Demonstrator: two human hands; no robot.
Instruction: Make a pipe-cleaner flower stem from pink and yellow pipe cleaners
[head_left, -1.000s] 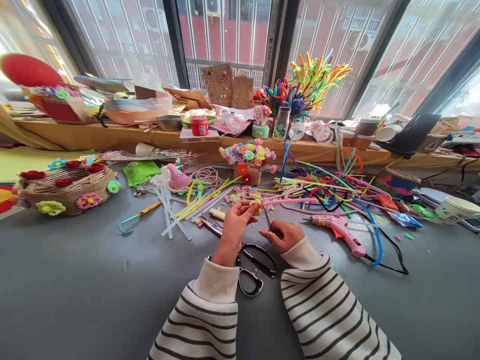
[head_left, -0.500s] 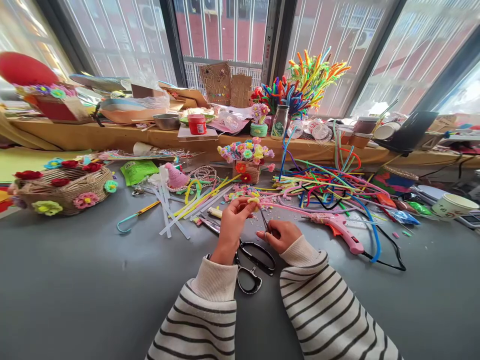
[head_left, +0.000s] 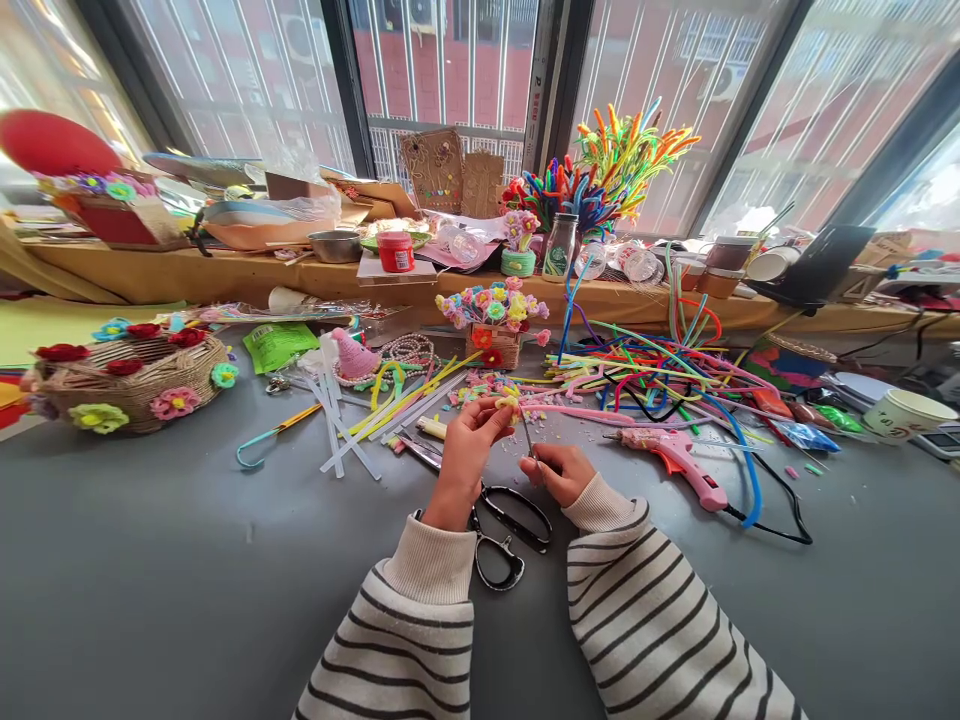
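Note:
My left hand (head_left: 471,445) pinches a small yellow fuzzy flower (head_left: 508,403) between thumb and fingertips. Close by on the right, my right hand (head_left: 559,472) is closed around slim dark metal tweezers (head_left: 528,437), whose tips point up at the flower. The tweezers' rear end is hidden in the fingers. Under my left wrist lie large black-handled scissors (head_left: 517,515), their blades partly covered by that hand. A pink hot glue gun (head_left: 675,455) rests on the table to the right of my right hand.
Behind my hands stands a small basket of fuzzy flowers (head_left: 495,340). Pipe cleaners (head_left: 637,365) spread in a heap at the right. Glue sticks (head_left: 334,420) and a crochet hook (head_left: 274,435) lie left, near a woven basket (head_left: 135,385). A paper cup (head_left: 904,415) stands far right.
The tweezers' prongs, seen apart earlier, now look closer together. My right hand has shifted very slightly; the left still holds the flower in the same place.

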